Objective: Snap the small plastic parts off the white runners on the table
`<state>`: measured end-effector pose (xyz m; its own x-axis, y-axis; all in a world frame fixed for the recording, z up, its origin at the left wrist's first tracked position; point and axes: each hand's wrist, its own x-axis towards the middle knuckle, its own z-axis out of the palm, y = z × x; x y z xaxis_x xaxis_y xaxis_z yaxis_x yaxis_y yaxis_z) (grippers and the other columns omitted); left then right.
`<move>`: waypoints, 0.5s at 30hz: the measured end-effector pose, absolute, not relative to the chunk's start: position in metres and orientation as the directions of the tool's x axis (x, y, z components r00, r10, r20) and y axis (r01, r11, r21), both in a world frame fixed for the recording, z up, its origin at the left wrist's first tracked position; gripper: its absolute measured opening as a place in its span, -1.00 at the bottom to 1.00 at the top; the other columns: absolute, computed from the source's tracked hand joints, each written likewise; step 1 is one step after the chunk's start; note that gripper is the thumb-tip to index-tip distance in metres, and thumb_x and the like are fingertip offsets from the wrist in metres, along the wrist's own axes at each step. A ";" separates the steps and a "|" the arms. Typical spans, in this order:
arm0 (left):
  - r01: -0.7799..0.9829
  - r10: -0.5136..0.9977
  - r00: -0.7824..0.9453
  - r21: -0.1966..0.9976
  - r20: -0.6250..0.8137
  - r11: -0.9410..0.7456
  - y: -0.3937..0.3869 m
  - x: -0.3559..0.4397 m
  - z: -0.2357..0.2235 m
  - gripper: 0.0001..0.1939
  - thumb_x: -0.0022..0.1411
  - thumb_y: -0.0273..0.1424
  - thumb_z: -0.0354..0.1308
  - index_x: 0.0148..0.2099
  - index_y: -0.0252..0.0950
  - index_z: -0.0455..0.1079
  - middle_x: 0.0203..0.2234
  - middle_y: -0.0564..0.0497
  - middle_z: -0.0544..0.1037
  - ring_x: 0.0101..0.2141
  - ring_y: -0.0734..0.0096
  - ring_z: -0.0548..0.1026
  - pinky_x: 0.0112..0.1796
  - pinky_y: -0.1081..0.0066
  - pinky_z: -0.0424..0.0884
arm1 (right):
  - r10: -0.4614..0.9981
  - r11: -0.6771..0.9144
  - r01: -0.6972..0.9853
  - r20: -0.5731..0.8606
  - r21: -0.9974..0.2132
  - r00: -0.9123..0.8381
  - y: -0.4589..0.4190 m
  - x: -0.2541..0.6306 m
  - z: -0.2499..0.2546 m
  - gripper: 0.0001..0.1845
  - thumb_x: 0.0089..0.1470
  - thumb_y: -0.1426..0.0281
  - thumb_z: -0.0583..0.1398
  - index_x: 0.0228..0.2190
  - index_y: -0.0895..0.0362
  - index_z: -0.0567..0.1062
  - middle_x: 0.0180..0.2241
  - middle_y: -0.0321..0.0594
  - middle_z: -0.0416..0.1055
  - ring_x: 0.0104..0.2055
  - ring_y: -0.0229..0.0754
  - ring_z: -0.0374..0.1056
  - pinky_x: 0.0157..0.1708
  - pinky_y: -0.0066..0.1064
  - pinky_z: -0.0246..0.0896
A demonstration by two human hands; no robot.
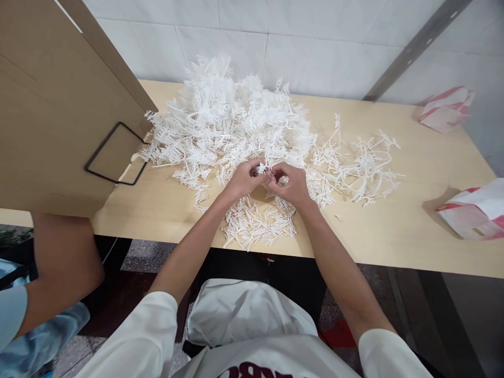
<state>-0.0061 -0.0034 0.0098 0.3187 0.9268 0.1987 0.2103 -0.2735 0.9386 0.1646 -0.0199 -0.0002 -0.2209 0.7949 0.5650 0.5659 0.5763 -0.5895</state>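
Observation:
My left hand (pixel 248 178) is closed, its thumb and fingers pinching a small white branched plastic piece (pixel 261 168). Beside it, my right hand (pixel 289 182) has thumb and forefinger pressed together at the same spot; whatever sits between those fingertips is too small to make out. Both hands meet just in front of a big heap of white branched plastic pieces (pixel 236 115). Under and nearer to me lies a loose pile of short white sticks (pixel 258 223). Bare white branched stems (pixel 366 168) lie spread to the right of my hands.
A tall cardboard sheet (pixel 59 115) stands at the left, with a black wire frame (pixel 117 153) against it. Another person's arm (pixel 66 257) shows below it. Two red-and-white paper bags, one farther back (pixel 447 109) and one nearer (pixel 474 212), stand at the right of the wooden table (pixel 394 236).

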 end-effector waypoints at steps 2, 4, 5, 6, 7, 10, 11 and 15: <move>0.198 0.928 0.295 0.936 0.227 -0.292 -0.001 -0.008 0.010 -0.78 0.11 -0.24 0.27 -0.35 -0.26 0.37 -0.53 0.11 0.33 -0.50 0.54 0.20 -0.43 0.46 0.15 | 0.791 0.582 0.573 0.565 -0.577 -0.235 -0.018 0.167 -0.001 -0.86 -0.03 0.42 0.16 -0.36 0.07 0.49 -0.42 -0.30 0.51 -0.48 -0.29 0.35 -0.40 -0.39 0.32; 0.202 0.929 0.278 0.931 0.244 -0.305 0.000 -0.010 0.010 -0.77 0.11 -0.21 0.27 -0.34 -0.26 0.39 -0.50 0.09 0.38 -0.48 0.53 0.22 -0.40 0.46 0.17 | 0.787 0.582 0.602 0.564 -0.546 -0.249 -0.016 0.169 -0.002 -0.84 0.02 0.40 0.16 -0.33 0.07 0.53 -0.38 -0.25 0.55 -0.43 -0.25 0.38 -0.36 -0.37 0.32; 0.209 0.930 0.276 0.929 0.245 -0.306 0.001 -0.010 0.009 -0.77 0.11 -0.21 0.27 -0.35 -0.26 0.39 -0.49 0.08 0.39 -0.48 0.52 0.23 -0.39 0.46 0.18 | 0.786 0.581 0.620 0.563 -0.528 -0.256 -0.015 0.170 -0.002 -0.85 0.02 0.39 0.17 -0.34 0.06 0.54 -0.38 -0.25 0.55 -0.42 -0.24 0.38 -0.36 -0.36 0.31; 0.220 0.930 0.274 0.926 0.243 -0.307 0.001 -0.010 0.009 -0.77 0.10 -0.21 0.27 -0.35 -0.26 0.40 -0.48 0.08 0.40 -0.47 0.52 0.24 -0.39 0.46 0.18 | 0.784 0.580 0.636 0.562 -0.509 -0.265 -0.014 0.170 -0.003 -0.86 0.02 0.40 0.17 -0.36 0.06 0.54 -0.40 -0.25 0.54 -0.42 -0.23 0.37 -0.36 -0.36 0.29; 0.236 0.931 0.275 0.922 0.240 -0.307 0.001 -0.010 0.008 -0.79 0.10 -0.23 0.26 -0.35 -0.27 0.40 -0.48 0.08 0.41 -0.47 0.52 0.24 -0.39 0.46 0.18 | 0.781 0.580 0.651 0.561 -0.490 -0.273 -0.013 0.170 -0.003 -0.88 0.01 0.41 0.17 -0.40 0.06 0.53 -0.43 -0.26 0.53 -0.42 -0.23 0.36 -0.37 -0.36 0.26; 0.288 0.923 0.301 0.900 0.241 -0.328 -0.001 -0.008 0.008 -0.88 0.10 -0.34 0.21 -0.33 -0.27 0.40 -0.46 0.09 0.42 -0.46 0.52 0.27 -0.39 0.46 0.18 | 0.766 0.582 0.686 0.578 -0.436 -0.283 -0.014 0.168 -0.003 -0.93 -0.07 0.45 0.16 -0.52 0.07 0.44 -0.54 -0.30 0.42 -0.46 -0.24 0.28 -0.42 -0.39 0.17; 0.298 0.917 0.310 0.891 0.250 -0.343 -0.002 -0.007 0.008 -0.90 0.09 -0.37 0.19 -0.32 -0.28 0.39 -0.45 0.09 0.43 -0.45 0.52 0.28 -0.38 0.46 0.19 | 0.757 0.586 0.693 0.589 -0.419 -0.284 -0.015 0.167 -0.003 -0.92 -0.08 0.46 0.16 -0.56 0.07 0.39 -0.56 -0.31 0.37 -0.46 -0.25 0.25 -0.44 -0.39 0.14; 0.289 0.913 0.292 0.884 0.284 -0.367 -0.006 -0.002 0.007 -0.94 0.03 -0.44 0.16 -0.36 -0.28 0.35 -0.49 0.12 0.41 -0.46 0.54 0.28 -0.39 0.46 0.19 | 0.714 0.621 0.695 0.627 -0.362 -0.311 -0.017 0.162 -0.002 -0.82 -0.10 0.47 0.14 -0.62 0.06 0.23 -0.62 -0.33 0.24 -0.48 -0.25 0.18 -0.48 -0.40 0.05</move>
<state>-0.0020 -0.0058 0.0065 0.2921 0.9134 0.2836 0.2890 -0.3669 0.8842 0.1618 -0.0174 -0.0019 -0.3113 0.7138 0.6274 0.6946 0.6215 -0.3624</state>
